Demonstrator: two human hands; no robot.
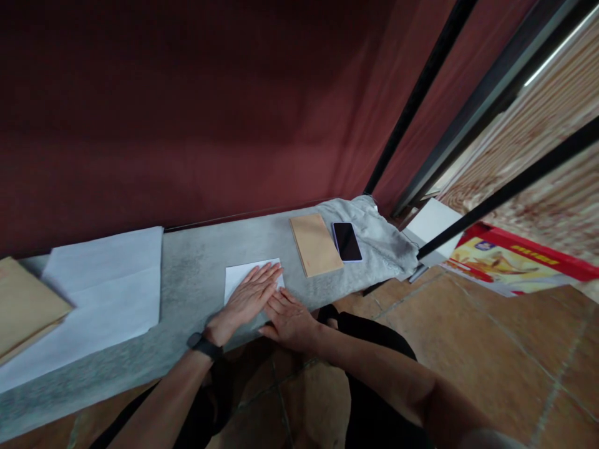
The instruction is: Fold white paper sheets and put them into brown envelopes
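A small folded white paper (238,274) lies on the grey ledge (196,262) in front of me. My left hand (248,296) rests flat on it, fingers stretched out and together; a black watch sits on that wrist. My right hand (287,318) lies flat just beside it at the paper's near right corner, fingers extended toward the left hand. Neither hand grips anything.
A large white sheet (103,287) and a brown envelope (23,308) lie at the left. A tan envelope (316,244) and a dark phone (347,241) sit to the right on a grey cloth (384,240). A red box (515,262) stands on the tiled floor.
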